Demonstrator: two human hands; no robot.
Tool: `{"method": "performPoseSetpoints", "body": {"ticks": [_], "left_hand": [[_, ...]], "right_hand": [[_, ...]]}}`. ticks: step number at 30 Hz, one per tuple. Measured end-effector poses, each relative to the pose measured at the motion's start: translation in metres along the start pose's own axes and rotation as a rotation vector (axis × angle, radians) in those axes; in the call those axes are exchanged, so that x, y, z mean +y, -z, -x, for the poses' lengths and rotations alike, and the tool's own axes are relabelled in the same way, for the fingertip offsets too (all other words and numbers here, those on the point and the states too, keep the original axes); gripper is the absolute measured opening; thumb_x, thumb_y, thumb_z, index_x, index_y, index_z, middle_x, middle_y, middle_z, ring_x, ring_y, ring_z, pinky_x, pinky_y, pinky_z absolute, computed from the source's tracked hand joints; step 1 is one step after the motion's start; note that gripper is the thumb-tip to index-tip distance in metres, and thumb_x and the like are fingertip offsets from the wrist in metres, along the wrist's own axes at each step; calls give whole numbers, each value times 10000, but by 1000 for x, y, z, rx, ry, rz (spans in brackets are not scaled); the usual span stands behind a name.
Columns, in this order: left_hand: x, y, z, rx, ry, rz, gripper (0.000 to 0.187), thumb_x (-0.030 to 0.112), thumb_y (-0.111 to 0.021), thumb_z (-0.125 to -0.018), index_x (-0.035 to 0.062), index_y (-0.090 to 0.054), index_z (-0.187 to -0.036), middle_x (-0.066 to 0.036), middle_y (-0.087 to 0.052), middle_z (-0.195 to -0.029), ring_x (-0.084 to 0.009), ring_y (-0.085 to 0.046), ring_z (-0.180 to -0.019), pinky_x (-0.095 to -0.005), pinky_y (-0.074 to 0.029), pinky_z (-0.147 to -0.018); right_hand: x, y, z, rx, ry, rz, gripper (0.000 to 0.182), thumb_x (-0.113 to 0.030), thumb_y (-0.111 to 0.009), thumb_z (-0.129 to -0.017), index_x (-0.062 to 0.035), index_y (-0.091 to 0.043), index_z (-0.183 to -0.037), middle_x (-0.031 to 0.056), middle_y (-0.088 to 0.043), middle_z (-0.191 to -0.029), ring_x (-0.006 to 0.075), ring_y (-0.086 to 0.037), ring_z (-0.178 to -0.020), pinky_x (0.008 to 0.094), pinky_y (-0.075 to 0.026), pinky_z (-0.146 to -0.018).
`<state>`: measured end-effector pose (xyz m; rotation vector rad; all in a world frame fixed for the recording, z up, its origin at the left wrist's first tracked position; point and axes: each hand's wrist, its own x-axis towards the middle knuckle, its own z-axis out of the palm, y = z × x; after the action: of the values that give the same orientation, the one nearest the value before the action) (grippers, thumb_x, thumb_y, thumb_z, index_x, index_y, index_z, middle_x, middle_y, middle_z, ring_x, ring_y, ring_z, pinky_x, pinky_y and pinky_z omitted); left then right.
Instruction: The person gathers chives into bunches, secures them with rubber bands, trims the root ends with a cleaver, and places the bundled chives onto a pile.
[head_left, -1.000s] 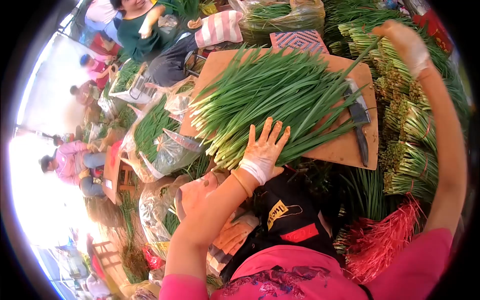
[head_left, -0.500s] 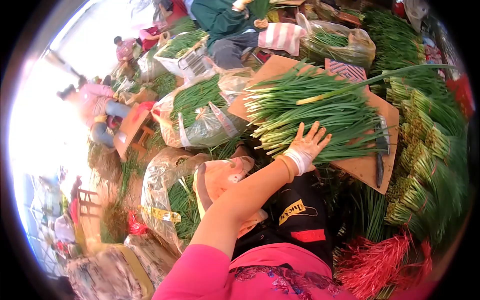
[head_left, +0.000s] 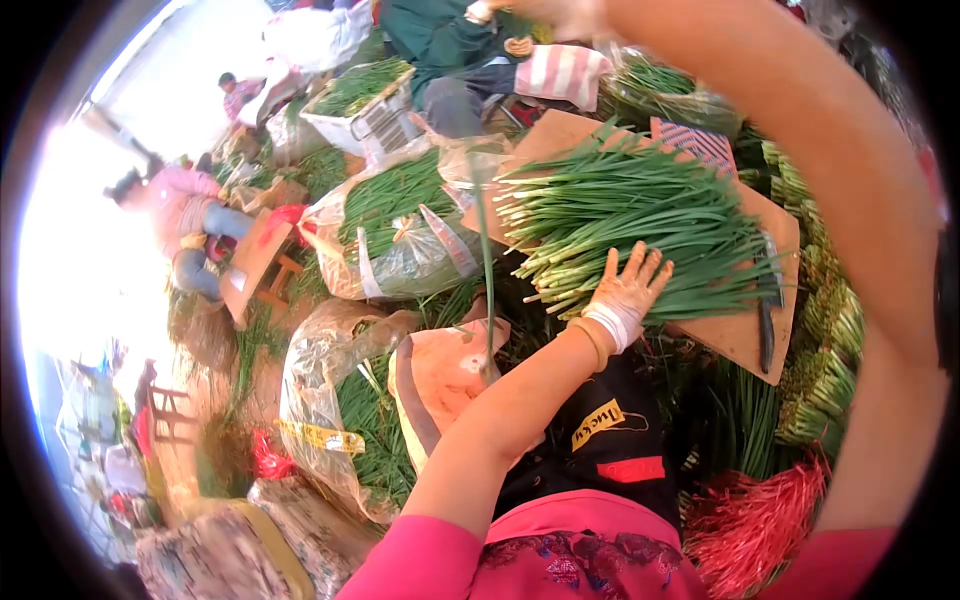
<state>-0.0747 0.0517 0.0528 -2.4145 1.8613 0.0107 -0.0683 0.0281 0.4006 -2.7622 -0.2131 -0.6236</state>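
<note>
My left hand (head_left: 630, 290), with white tape round its wrist and its fingers spread, lies flat on the near edge of a heap of garlic chives (head_left: 640, 225). The heap rests on a brown board (head_left: 690, 325), pale stem ends pointing left. Across the top of the view reaches my right arm; my right hand (head_left: 568, 14) is blurred and cut by the upper edge, so its fingers cannot be made out. One long chive leaf (head_left: 483, 225), smeared by motion, hangs upright in the air left of the heap. At the board's right side lies a dark-handled knife (head_left: 767, 330).
Bags of chives (head_left: 400, 225) stand left of the board. Tied chive bundles (head_left: 825, 370) are stacked at the right, near red ties (head_left: 760, 535). A co-worker in a green top (head_left: 430, 35) sits beyond, another person in pink (head_left: 175, 200) at far left.
The long leaf that lay across the heap is now in the air to the left. My right arm has come into view overhead. My left hand stays on the heap.
</note>
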Motion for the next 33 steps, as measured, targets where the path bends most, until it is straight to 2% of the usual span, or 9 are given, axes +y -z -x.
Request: {"method": "performPoseSetpoints", "body": {"ticks": [4, 5, 8, 10, 15, 18, 24, 28, 33], "left_hand": [[-10, -7, 0, 53, 27, 12, 988, 509, -695, -735, 141, -166, -1485, -109, -177, -1536, -337, -127, -1422, -536, -146, -1126], [-10, -4, 1, 2, 25, 27, 977, 503, -700, -727, 140, -193, -1479, -109, -177, -1536, -338, -129, -1422, -535, -133, -1129], [-8, -30, -3, 221, 36, 83, 947, 458, -735, -679, 131, -280, -1443, -114, -223, -1517, -328, -169, -1413, -537, -150, -1120], [-10, -6, 0, 111, 24, 98, 959, 432, -752, -671, 130, -271, -1445, -119, -241, -1505, -333, -183, -1405, -536, -196, -1103], [-9, -8, 0, 107, 23, 52, 981, 432, -761, -666, 122, -257, -1448, -118, -250, -1499, -334, -195, -1398, -541, -226, -1090], [-8, 4, 2, 51, 34, 63, 1000, 448, -764, -658, 123, -248, -1451, -121, -254, -1494, -335, -183, -1402, -553, -241, -1084], [-28, 35, 7, 149, 18, 186, 922, 487, -708, -698, 145, -278, -1439, -130, -313, -1461, -346, -260, -1365, -572, -259, -1060], [-137, 19, -13, 633, 87, 565, 350, 166, -690, -760, 73, -640, -1093, -126, -652, -1045, -295, -610, -971, -374, -471, -886], [-259, 10, -54, 374, 450, 566, 228, 143, -567, -848, 57, -690, -1020, -127, -683, -1016, -247, -649, -931, -331, -484, -850]], "right_hand": [[55, -69, 19, 365, 714, 563, 277, -305, -481, -945, -97, -646, -1024, 59, -635, -941, 195, -629, -823, 333, -496, -661], [38, -71, 59, 245, 324, 38, 283, -333, -540, -909, -74, -648, -876, 109, -607, -775, 254, -610, -714, 348, -482, -624], [84, -109, 185, -446, -44, 186, 312, -356, -581, -867, -70, -688, -802, 134, -621, -762, 306, -625, -751, 389, -496, -671], [99, -150, 246, -809, -479, 6, 426, -282, -584, -855, -68, -551, -1221, 186, -627, -1109, 359, -616, -938, 396, -496, -835], [133, -300, 339, -287, -818, -228, 786, -306, -710, -788, -73, -314, -1426, 232, -387, -1392, 397, -401, -1253, 422, -378, -1018], [136, -338, 331, 101, -1000, -936, 503, -207, -684, -827, 6, -510, -1248, 135, -638, -994, 240, -605, -885, 329, -475, -797], [122, -280, 295, 3, -1130, -1054, 181, -73, -510, -933, 52, -631, -984, 72, -614, -700, 110, -546, -549, 239, -446, -529], [125, -263, 286, -158, -1023, -965, 205, -96, -485, -947, 40, -638, -953, 94, -678, -801, 114, -599, -598, 238, -487, -571], [125, -258, 282, -197, -1056, -938, 213, -103, -488, -943, 35, -649, -925, 77, -695, -813, 108, -612, -616, 237, -499, -589]]}}
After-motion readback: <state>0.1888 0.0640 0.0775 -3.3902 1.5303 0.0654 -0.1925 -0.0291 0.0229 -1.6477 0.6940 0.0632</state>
